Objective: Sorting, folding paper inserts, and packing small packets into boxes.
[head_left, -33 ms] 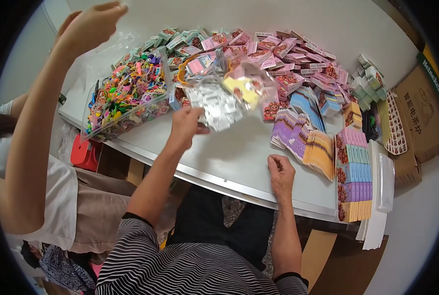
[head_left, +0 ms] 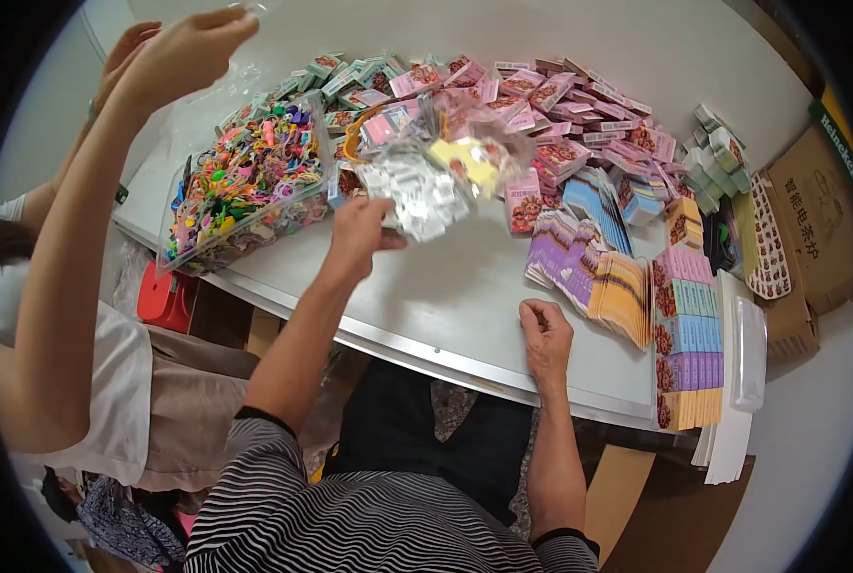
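Observation:
My left hand [head_left: 358, 235] is raised over the white table [head_left: 426, 306] and grips a clear plastic bag [head_left: 426, 181] stuffed with small silvery and yellow packets. The bag hangs just above the table, beside a clear tray of colourful small trinkets [head_left: 245, 186]. Curled into a loose fist with nothing visible in it, my right hand [head_left: 545, 334] rests on the table near its front edge. It sits left of fanned purple and orange cards [head_left: 594, 277].
A second person sits at my left with a hand [head_left: 183, 53] lifted high, touching clear film. Pink packets [head_left: 560, 124] are heaped at the back. Stacked coloured cards [head_left: 689, 334], white sheets and a cardboard box [head_left: 818, 229] fill the right. A red stool [head_left: 164, 296] stands below.

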`<state>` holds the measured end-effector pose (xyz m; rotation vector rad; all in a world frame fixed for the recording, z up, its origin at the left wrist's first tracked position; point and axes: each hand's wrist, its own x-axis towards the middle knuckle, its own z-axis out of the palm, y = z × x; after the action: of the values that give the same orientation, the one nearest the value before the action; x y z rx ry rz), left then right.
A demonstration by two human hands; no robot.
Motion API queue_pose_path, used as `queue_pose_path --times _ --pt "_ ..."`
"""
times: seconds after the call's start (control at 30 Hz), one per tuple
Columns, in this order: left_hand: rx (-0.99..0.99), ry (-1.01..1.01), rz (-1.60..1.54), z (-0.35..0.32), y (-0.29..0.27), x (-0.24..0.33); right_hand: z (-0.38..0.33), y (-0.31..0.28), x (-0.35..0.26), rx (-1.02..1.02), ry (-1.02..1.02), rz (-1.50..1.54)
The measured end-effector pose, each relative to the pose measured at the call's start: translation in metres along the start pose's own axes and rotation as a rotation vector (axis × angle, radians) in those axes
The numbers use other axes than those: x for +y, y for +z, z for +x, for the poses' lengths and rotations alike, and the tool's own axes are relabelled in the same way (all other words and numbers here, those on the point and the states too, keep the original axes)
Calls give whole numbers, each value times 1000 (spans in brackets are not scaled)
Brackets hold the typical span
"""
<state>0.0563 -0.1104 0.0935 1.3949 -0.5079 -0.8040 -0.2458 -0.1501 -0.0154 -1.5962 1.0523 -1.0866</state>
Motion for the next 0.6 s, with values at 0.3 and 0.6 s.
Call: queue_pose_path --times 0.3,0.6 --pt "155 68 -86 101 3 39 1 2 -1 -4 -1 25" --pt "201 -38 -56 175 13 7 2 -1 3 45 -22 22"
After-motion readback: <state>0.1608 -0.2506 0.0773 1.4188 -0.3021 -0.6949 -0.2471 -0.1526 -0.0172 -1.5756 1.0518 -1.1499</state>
